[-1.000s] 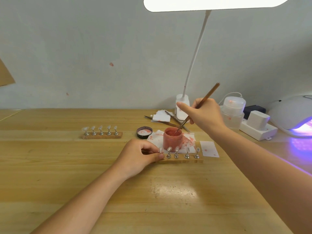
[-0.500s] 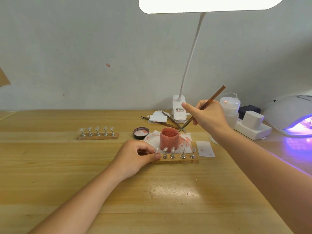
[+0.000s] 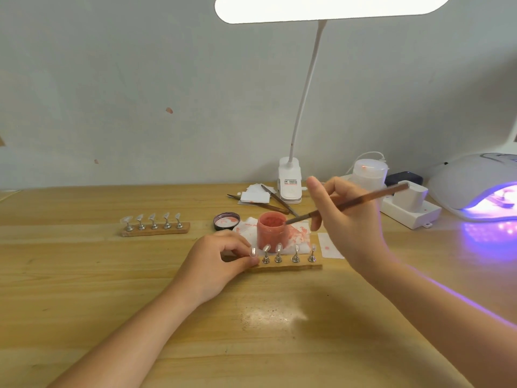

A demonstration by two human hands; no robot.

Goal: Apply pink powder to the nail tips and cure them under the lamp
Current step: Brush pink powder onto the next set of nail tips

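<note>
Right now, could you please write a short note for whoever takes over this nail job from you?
Left hand pinches the left end of the near wooden stand, steadying it.
Right hand holds the brush, its tip at the rim of the open pink powder jar.
The jar stands on a stained tissue just behind the stand; its lid lies to the left.
A second stand of five tips waits further left.
The curing lamp glows purple at far right.
Done: brush is at the powder.
Left: powder the tips, then cure them.
</note>
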